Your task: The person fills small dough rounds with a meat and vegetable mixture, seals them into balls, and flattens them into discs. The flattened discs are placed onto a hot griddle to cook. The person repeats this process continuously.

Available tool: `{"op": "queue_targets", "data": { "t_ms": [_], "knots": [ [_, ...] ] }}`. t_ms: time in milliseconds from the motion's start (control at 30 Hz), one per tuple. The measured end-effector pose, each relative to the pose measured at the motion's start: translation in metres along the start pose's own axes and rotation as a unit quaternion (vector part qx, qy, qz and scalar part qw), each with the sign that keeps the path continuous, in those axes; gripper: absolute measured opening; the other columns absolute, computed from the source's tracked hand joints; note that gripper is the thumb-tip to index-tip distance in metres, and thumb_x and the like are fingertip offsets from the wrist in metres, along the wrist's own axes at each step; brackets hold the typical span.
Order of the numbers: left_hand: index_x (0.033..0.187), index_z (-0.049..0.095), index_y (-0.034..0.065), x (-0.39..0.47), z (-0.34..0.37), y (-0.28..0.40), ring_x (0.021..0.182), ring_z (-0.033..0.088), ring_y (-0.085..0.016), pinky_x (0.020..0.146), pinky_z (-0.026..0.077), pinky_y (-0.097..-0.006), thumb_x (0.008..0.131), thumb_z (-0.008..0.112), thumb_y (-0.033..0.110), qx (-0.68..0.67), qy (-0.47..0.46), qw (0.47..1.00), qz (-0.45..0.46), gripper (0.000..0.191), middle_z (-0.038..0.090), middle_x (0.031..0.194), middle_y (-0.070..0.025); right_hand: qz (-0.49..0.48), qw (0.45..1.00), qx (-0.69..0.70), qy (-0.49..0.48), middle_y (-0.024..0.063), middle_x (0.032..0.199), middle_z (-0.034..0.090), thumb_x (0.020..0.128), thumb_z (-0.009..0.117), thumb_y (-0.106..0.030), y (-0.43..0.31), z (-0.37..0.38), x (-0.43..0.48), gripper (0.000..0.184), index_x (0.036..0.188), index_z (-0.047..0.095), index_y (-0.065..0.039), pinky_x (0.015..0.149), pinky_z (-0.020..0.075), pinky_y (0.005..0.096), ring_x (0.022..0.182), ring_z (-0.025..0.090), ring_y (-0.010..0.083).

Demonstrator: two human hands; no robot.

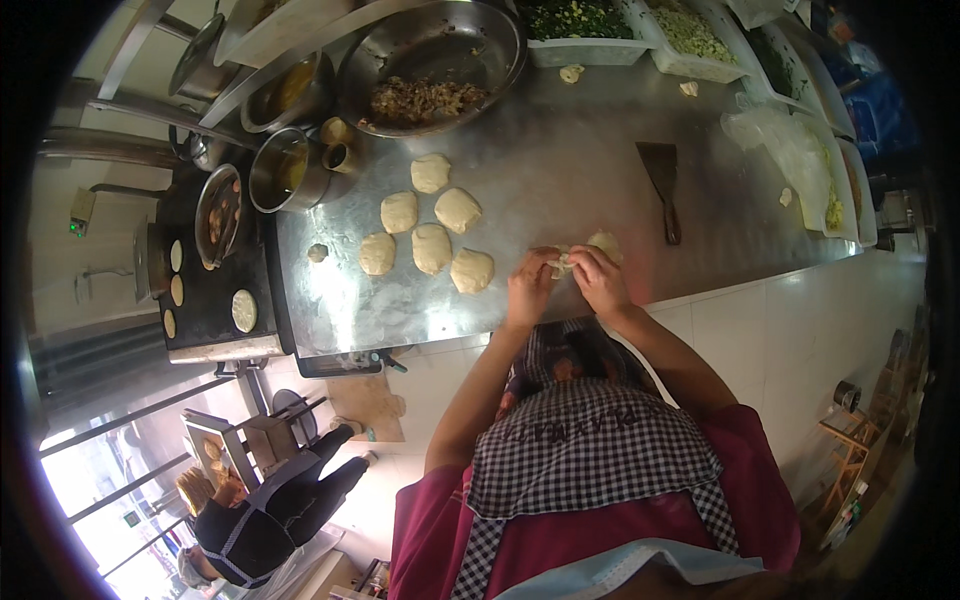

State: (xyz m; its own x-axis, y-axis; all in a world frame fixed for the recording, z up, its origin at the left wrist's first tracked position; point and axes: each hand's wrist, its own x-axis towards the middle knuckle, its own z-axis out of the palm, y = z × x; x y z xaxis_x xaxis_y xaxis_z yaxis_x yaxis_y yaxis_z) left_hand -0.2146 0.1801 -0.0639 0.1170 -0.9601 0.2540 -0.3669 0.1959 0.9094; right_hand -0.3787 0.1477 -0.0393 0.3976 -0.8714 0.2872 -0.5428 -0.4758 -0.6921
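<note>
Near the front edge of the steel worktable (pixel 517 172), my left hand (pixel 531 283) and my right hand (pixel 598 279) pinch a small piece of dough (pixel 559 264) between their fingertips. Another pale dough piece (pixel 604 244) lies just behind my right fingers, and whether it joins the pinched one is hard to tell. Several flattened dough rounds (pixel 431 247) rest on the steel left of my hands. A metal scraper (pixel 661 180) with a dark handle lies to the right, apart from both hands.
A large steel bowl (pixel 442 67) holds brown filling at the back. Trays of chopped greens (pixel 574 21) line the back right. Steel pots (pixel 289 171) stand back left, beside a black griddle (pixel 210 285) with flat rounds. A person in dark clothes (pixel 255 525) is at lower left.
</note>
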Motion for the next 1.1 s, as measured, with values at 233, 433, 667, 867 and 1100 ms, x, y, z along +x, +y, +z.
{"op": "queue_targets", "data": {
  "t_ms": [233,433,667,867,1100],
  "knots": [
    [0.144,0.039,0.0012,-0.024,-0.007,0.008,0.141,0.031,-0.040,0.115,0.026,-0.0518,0.093,0.052,0.014,0.251,-0.080,0.963,0.054,0.054,0.037,0.151,-0.0194,-0.057,0.997,-0.034,-0.047,0.0179,0.141,0.048,0.087,0.054,-0.002,0.013,-0.001,-0.028,0.048,0.134,0.052,0.002,0.108,0.0408,0.0432,0.134,0.043,0.0349],
    [0.151,0.017,-0.0076,-0.035,0.008,0.006,0.149,0.014,-0.038,0.119,0.016,-0.0506,0.097,0.047,0.043,0.286,-0.213,0.934,0.009,0.080,0.019,0.159,-0.0248,-0.117,0.980,-0.076,-0.142,0.0209,0.155,0.030,0.094,0.046,-0.017,0.013,0.017,-0.027,0.059,0.146,0.034,0.007,0.120,0.0213,0.0456,0.146,0.025,0.0354],
    [0.152,0.019,-0.0048,-0.039,-0.001,0.002,0.150,0.010,-0.038,0.118,0.011,-0.0553,0.100,0.038,0.050,0.341,-0.225,0.912,0.018,0.078,0.016,0.160,-0.0238,-0.117,0.976,-0.100,-0.156,0.0237,0.157,0.026,0.095,0.045,-0.021,0.018,0.013,-0.031,0.062,0.148,0.030,0.007,0.119,0.0175,0.0510,0.147,0.021,0.0359],
    [0.152,0.019,-0.0047,-0.009,0.008,-0.015,0.150,0.008,-0.038,0.118,0.008,-0.0566,0.100,0.031,0.055,0.330,-0.196,0.923,-0.001,0.080,0.015,0.160,-0.0241,-0.113,0.973,-0.112,-0.167,0.0247,0.158,0.023,0.096,0.043,-0.024,0.027,0.025,0.002,0.063,0.149,0.027,0.007,0.119,0.0142,0.0529,0.149,0.018,0.0360],
    [0.153,0.021,-0.0017,-0.028,0.008,-0.008,0.151,0.010,-0.033,0.119,0.010,-0.0545,0.097,0.036,0.059,0.423,-0.260,0.868,0.015,0.084,0.015,0.161,-0.0197,-0.072,0.954,-0.162,-0.241,0.0264,0.157,0.020,0.096,0.045,-0.027,0.025,0.018,-0.019,0.065,0.148,0.027,0.008,0.120,0.0124,0.0522,0.149,0.015,0.0375]
  ]
}}
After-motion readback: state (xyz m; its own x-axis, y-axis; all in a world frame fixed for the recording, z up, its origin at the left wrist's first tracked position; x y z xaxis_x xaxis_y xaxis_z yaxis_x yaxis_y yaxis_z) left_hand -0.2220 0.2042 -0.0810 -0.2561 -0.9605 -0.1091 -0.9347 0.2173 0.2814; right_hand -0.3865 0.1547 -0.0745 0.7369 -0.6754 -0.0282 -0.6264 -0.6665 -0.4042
